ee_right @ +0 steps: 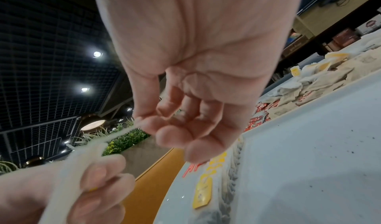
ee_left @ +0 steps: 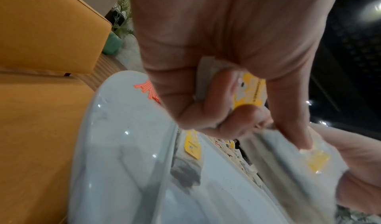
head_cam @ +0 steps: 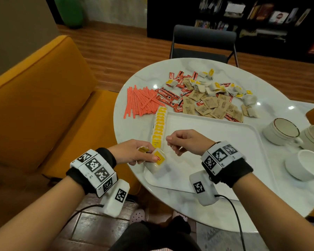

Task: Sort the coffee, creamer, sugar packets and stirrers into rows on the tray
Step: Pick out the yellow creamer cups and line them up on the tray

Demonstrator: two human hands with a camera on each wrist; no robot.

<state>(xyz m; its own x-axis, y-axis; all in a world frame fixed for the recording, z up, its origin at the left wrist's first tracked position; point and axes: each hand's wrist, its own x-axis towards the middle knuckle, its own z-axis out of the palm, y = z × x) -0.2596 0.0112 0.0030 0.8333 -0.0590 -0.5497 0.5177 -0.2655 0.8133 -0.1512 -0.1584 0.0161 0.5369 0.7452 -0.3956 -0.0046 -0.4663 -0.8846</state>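
My left hand (head_cam: 134, 153) pinches two tea bags (head_cam: 157, 161) by their yellow tags at the near-left corner of the tray (head_cam: 216, 134). My right hand (head_cam: 186, 142) pinches a thin white string (head_cam: 171, 148) between thumb and forefinger, just above the tray. Row of tea bags (head_cam: 159, 126) lies overlapped along the tray's left edge. Past the tray, on the bench (head_cam: 132, 113): orange stirrers (head_cam: 140, 102) at left, then red coffee sticks (head_cam: 168, 98), brown sugar packets (head_cam: 210, 105), loose tea bags (head_cam: 216, 86) mixed in a heap. Three white cups (head_cam: 283, 131) sit to the right.
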